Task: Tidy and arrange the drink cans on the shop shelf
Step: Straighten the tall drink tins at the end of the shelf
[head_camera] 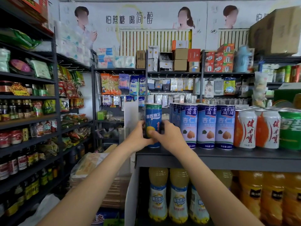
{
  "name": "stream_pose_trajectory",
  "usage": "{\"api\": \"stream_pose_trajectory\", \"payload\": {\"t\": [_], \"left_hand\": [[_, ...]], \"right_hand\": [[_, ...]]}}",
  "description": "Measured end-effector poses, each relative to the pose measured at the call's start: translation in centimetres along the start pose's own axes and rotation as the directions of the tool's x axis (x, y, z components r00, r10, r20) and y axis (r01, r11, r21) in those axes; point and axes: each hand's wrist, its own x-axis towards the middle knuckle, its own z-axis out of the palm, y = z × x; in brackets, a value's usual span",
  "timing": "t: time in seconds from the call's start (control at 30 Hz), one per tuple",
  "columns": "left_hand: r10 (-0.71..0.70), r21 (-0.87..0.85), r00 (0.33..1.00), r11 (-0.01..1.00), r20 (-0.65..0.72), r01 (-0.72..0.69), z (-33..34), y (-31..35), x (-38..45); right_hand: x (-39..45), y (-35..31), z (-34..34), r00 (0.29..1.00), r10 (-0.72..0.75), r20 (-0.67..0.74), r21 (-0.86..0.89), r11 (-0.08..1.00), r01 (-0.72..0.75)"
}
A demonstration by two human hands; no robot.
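A tall blue drink can (153, 116) with a yellow fruit picture stands at the left end of the grey shelf top (211, 154). My left hand (138, 137) grips its lower left side. My right hand (169, 136) grips its lower right side, thumb across the front. To its right stand rows of light-blue almond drink cans (206, 126), then white-and-orange cans (246, 128) and a green can (290, 129) at the frame's right edge.
Below the shelf top stand yellow juice bottles (178, 194) and orange bottles (250, 194). A dark rack of sauces and snacks (27, 118) fills the left. Hanging packets (175, 84) and boxes line the back shelves. Stacked packages (91, 165) sit in the aisle.
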Motion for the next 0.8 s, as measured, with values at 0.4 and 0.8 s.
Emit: {"api": "stream_pose_trajectory", "payload": {"t": [0.4,0.8], "left_hand": [[-0.141,-0.231,0.986,0.966,-0.093,0.117,-1.8,-0.4,2.0],[-0.103,-0.056,0.995,0.993,0.012,0.103,-0.6,-1.5,4.0]], "right_hand": [[0.7,0.8,-0.2,1.000,0.029,0.000,0.005,1.000,-0.029],[2.8,2.4,1.4,0.961,0.125,0.248,0.186,0.967,-0.173]]}}
